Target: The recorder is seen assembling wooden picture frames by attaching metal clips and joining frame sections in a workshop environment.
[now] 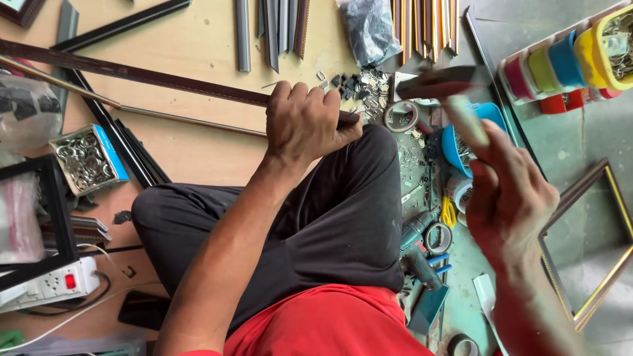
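My left hand [310, 122] is closed around a long dark brown moulding strip [132, 71] that runs in from the left and rests over my knee in black trousers [343, 211]. Its end pokes out just past my fingers. My right hand [511, 198] is raised at the right and grips a hammer [438, 82] by its pale wooden handle. The hammer is motion-blurred, and its dark head hangs above the floor clutter, right of the strip's end. Small metal clips [362, 82] lie scattered beyond my left hand.
A box of metal rings [86, 158] and a white power strip [49, 283] lie at the left. A blue bowl [455, 142], tape rolls [401, 115], a drill [419, 244], coloured tubs [567, 62] and a gold-edged frame [587, 244] crowd the right. Moulding sticks [277, 26] lie at the top.
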